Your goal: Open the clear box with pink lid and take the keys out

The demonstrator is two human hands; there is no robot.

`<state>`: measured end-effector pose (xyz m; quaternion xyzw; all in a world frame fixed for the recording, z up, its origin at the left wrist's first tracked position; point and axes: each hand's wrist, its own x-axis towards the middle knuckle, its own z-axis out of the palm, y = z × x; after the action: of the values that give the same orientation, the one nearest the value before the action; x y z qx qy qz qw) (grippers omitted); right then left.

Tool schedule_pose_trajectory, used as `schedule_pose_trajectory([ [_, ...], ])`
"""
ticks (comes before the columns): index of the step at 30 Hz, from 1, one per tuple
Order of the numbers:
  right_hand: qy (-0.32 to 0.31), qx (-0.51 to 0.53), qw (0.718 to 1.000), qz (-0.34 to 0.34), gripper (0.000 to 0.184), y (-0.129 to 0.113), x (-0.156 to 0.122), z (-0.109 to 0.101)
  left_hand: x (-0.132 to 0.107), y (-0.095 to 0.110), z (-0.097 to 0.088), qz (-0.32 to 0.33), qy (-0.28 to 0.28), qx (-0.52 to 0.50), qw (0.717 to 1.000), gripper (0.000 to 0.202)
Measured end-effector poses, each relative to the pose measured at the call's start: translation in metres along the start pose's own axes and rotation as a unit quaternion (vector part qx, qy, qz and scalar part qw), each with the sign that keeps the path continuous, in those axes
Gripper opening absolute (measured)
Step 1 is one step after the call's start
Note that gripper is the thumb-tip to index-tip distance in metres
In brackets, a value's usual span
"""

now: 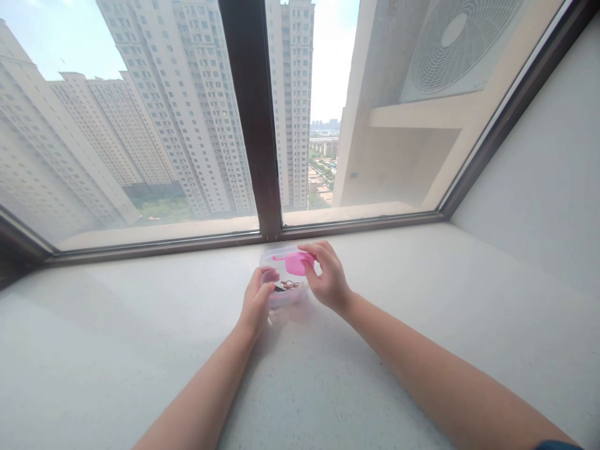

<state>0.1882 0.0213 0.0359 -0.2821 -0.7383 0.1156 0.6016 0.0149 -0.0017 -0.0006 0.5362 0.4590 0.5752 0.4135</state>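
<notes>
A clear plastic box (pixel 284 299) stands on the white window sill, close to the window frame. My left hand (pixel 257 297) is closed around the box's left side, thumb over the rim. Brown, stringy small items (pixel 291 285) and something dark lie inside; I cannot make out their kind. Above the box, my right hand (pixel 328 275) pinches a bright pink, rounded flat object (pixel 296 264) between thumb and fingers. A thin pink strip sticks out from its left end. What kind of object it is does not show clearly.
The pale speckled sill (pixel 300 387) spreads around the box. Behind it rises a window with a dark brown frame (pixel 248 112). A white wall (pixel 534 187) stands at the right. Tall buildings (pixel 182 94) and an air-conditioner fan (pixel 454 31) are outside the glass.
</notes>
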Motion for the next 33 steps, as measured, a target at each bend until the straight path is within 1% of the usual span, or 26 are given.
schedule_pose_trajectory([
  [3,0.046,0.012,0.997,0.054,0.02,0.006,0.002,-0.004,0.002,0.001,-0.004,-0.015,0.028,0.017,0.999,0.027],
  [6,0.109,0.033,0.983,0.145,0.011,0.016,0.003,-0.006,0.007,0.001,-0.008,-0.014,0.058,0.044,0.997,0.022],
  [9,0.158,0.052,0.954,0.251,0.012,0.03,0.006,-0.008,0.013,-0.002,-0.015,-0.022,0.098,0.062,0.993,0.019],
  [11,0.173,0.085,0.926,0.324,0.015,0.038,0.007,-0.009,0.016,-0.005,-0.02,-0.036,0.123,0.064,0.99,0.022],
  [13,0.165,0.113,0.897,0.395,0.019,0.045,0.008,-0.011,0.02,-0.008,-0.026,-0.046,0.15,0.06,0.986,0.026],
  [14,0.147,0.118,0.885,0.425,0.023,0.048,0.008,-0.012,0.022,-0.008,-0.03,-0.048,0.166,0.057,0.983,0.027],
  [16,0.092,0.117,0.872,0.467,0.03,0.05,0.006,-0.013,0.026,-0.01,-0.04,-0.049,0.204,0.05,0.976,0.028],
  [18,0.032,0.115,0.866,0.486,0.03,0.048,0.003,-0.011,0.031,-0.011,-0.052,-0.049,0.247,0.042,0.967,0.027],
  [21,-0.041,0.124,0.862,0.491,0.025,0.034,-0.005,-0.001,0.039,-0.012,-0.069,-0.047,0.306,0.031,0.95,0.027],
  [23,-0.09,0.132,0.86,0.485,0.027,0.02,-0.012,0.008,0.042,-0.012,-0.075,-0.045,0.33,0.023,0.943,0.026],
  [26,-0.23,0.127,0.858,0.441,0.037,-0.003,-0.024,0.022,0.043,-0.01,-0.077,-0.04,0.348,0.016,0.937,0.027],
  [27,-0.273,0.121,0.861,0.413,0.041,-0.009,-0.028,0.025,0.043,-0.009,-0.076,-0.037,0.35,0.017,0.936,0.027],
  [28,-0.302,0.109,0.872,0.369,0.045,-0.014,-0.031,0.028,0.043,-0.008,-0.075,-0.034,0.352,0.02,0.935,0.027],
  [29,-0.318,0.091,0.891,0.312,0.048,-0.018,-0.034,0.03,0.043,-0.007,-0.075,-0.029,0.354,0.025,0.934,0.027],
  [31,-0.343,0.052,0.92,0.184,0.047,-0.02,-0.037,0.03,0.044,-0.004,-0.077,-0.022,0.361,0.044,0.931,0.028],
  [32,-0.35,0.036,0.926,0.133,0.043,-0.018,-0.038,0.03,0.044,-0.002,-0.079,-0.02,0.365,0.057,0.929,0.028],
  [33,-0.356,0.024,0.929,0.099,0.039,-0.014,-0.038,0.029,0.044,-0.001,-0.082,-0.019,0.369,0.072,0.926,0.029],
])
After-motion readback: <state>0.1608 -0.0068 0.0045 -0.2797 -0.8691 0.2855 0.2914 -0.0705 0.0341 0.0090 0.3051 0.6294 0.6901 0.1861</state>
